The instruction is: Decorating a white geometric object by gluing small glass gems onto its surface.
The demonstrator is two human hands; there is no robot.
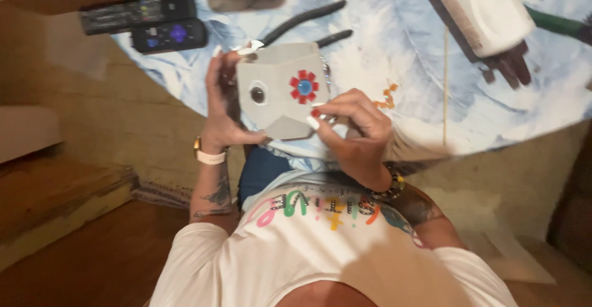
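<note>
No packages, labels, signs or screens in view

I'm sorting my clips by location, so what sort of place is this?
Probably a living room at home, used for crafts: two remote controls lie on the round blue-white covered table, above carpeted floor, while both hands hold a grey craft piece.

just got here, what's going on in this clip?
A person holds a grey felt piece over the edge of a blue-and-white table. The left hand grips its left side; the right hand pinches the lower right edge. It carries a red flower and a dark round eye. Two remotes and pliers lie beyond.
</note>
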